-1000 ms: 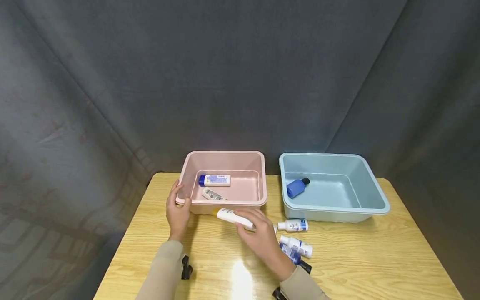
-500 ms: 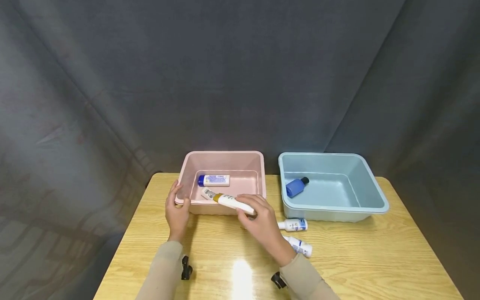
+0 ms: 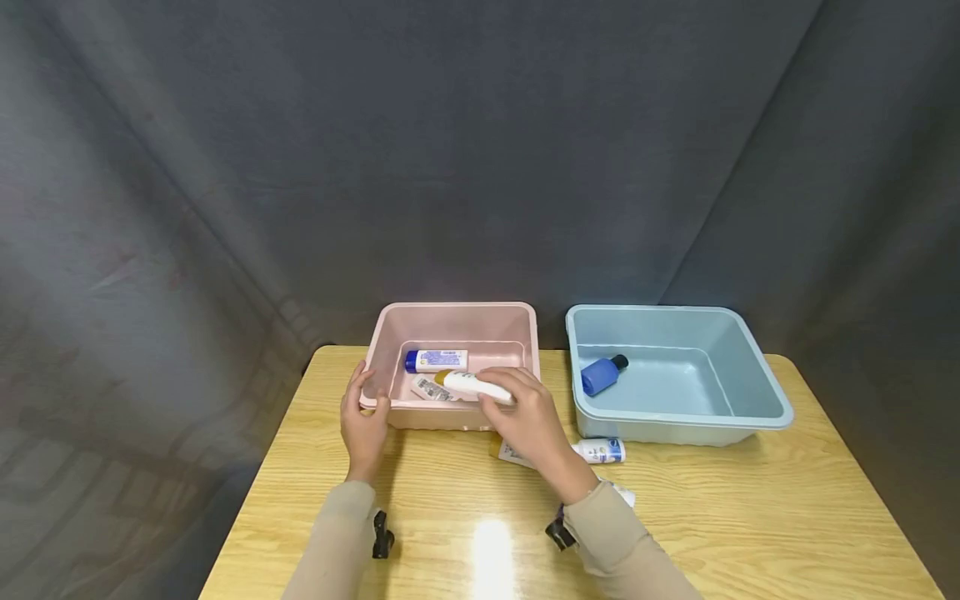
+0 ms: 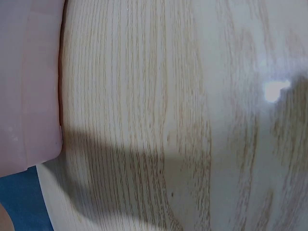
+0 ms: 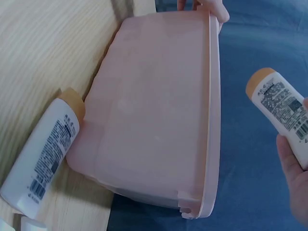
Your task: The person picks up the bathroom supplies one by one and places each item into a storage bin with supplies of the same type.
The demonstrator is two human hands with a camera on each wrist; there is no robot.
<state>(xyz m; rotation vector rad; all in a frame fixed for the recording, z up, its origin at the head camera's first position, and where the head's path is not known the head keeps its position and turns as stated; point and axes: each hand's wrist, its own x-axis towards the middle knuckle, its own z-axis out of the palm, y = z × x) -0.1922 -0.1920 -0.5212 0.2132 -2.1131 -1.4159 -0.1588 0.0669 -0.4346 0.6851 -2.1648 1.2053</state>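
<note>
My left hand (image 3: 365,429) grips the front left corner of a pink plastic bin (image 3: 435,419), thumb on the near side. Over the bin's front rim, my right hand (image 3: 536,425) holds a white bottle with a golden cap (image 3: 474,385), its cap pointing left. The right wrist view shows the printed back of this bottle (image 5: 284,106) above rim height, thumb (image 5: 288,161) against it. Inside the bin lie a white bottle with a blue cap (image 3: 441,360) and a white printed bottle (image 3: 432,388). The left wrist view catches mostly wood and the bin's wall (image 4: 29,86).
A light blue bin (image 3: 675,427) stands to the right, holding a blue bottle with a black cap (image 3: 600,377). On the wooden table (image 3: 442,517), another golden-capped bottle (image 5: 45,154) lies by the pink bin. White bottles (image 3: 603,451) lie partly behind my right arm.
My right hand has lifted the golden-capped bottle from in front of the pink bin to above its rim, moving forward. My left hand has stayed on the bin's corner.
</note>
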